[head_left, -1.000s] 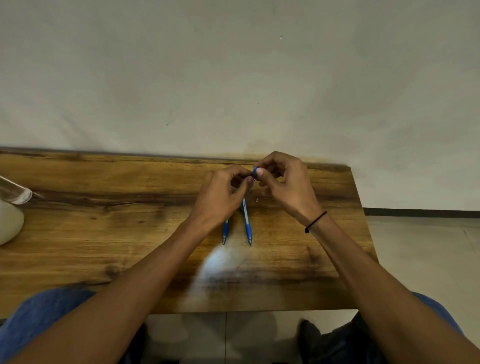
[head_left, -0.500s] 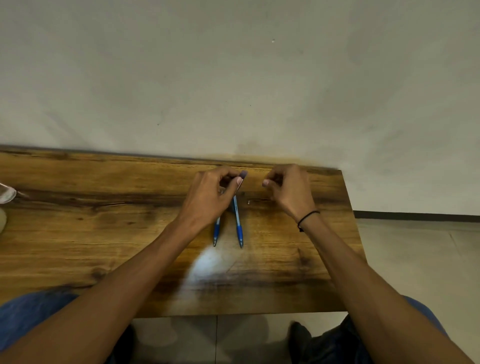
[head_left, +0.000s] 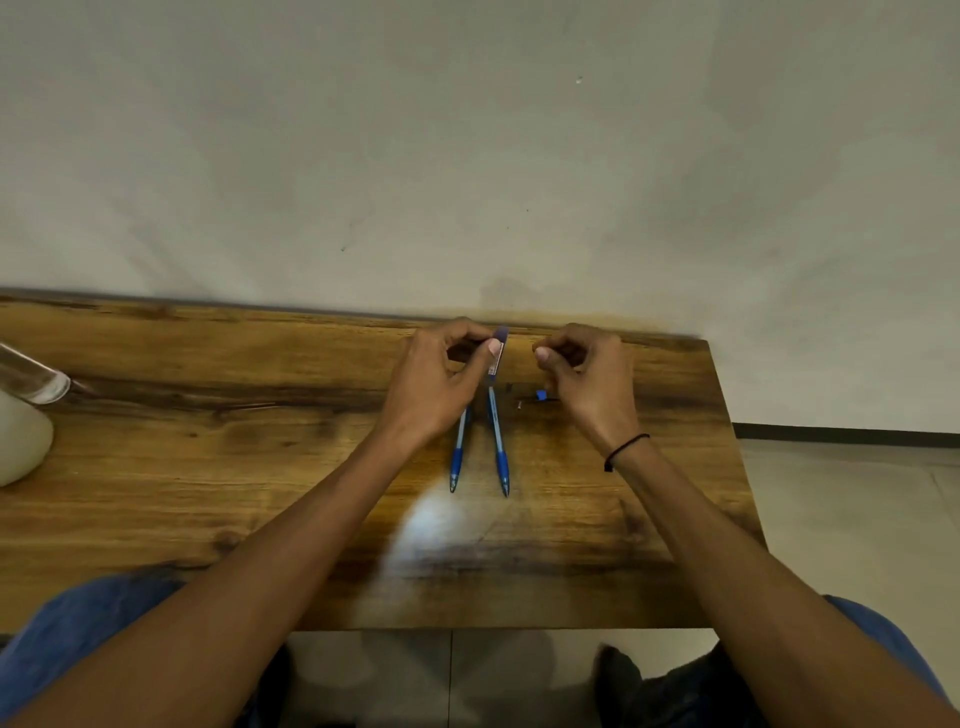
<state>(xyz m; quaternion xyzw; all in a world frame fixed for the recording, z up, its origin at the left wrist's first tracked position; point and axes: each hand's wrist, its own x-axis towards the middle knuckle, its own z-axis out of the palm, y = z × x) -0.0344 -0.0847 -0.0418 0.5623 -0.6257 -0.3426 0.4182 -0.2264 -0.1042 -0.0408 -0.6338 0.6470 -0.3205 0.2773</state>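
Note:
Two blue-grip pens lie side by side on the wooden table (head_left: 208, 467), tips toward me: the left pen (head_left: 457, 457) and the right pen (head_left: 500, 452). My left hand (head_left: 436, 384) pinches a clear barrel with a blue top (head_left: 497, 353) just above the right pen; I cannot tell whether barrel and pen are one piece. My right hand (head_left: 592, 379) hovers a little to the right, fingers curled, with nothing visible in them. A small blue piece (head_left: 541, 396) and a tiny metal part (head_left: 519, 403) lie on the table under that hand.
A white rounded container (head_left: 18, 441) and a clear glass object (head_left: 34, 382) stand at the table's far left. The table's back edge meets a plain wall. Its right edge (head_left: 724, 426) drops to a tiled floor. My knees show below the front edge.
My hands met at the blue top a second ago and have since drawn apart. The left hand keeps the barrel. The small blue piece now lies on the table near the right hand.

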